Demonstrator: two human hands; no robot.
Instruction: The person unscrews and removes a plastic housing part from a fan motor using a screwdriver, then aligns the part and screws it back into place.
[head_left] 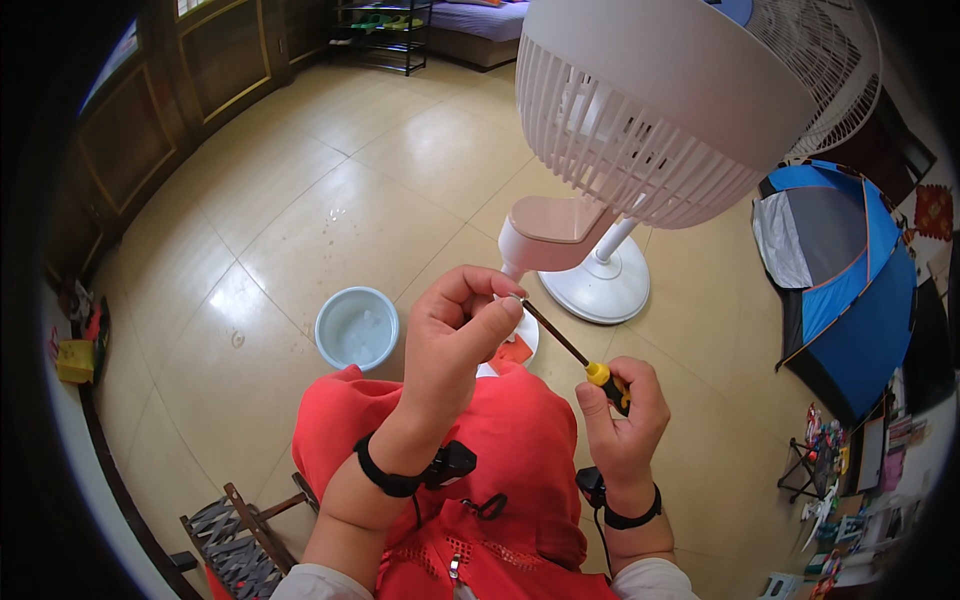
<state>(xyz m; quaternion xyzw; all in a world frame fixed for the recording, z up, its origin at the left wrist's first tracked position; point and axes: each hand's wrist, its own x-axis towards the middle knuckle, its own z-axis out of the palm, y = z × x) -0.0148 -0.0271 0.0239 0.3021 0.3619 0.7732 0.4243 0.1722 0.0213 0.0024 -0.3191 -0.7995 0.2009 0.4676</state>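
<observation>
One screwdriver [597,373] is in the middle. The right hand [632,415] grips its handle; the left hand [455,330] pinches one tiny thing [517,297] at its tip. One pale blue tub [338,330] sits left, one blue tent [850,315] far right.

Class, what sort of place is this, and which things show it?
Probably a room in a home: the shoe rack, what looks like a bed and the blue play tent suggest it.
</observation>
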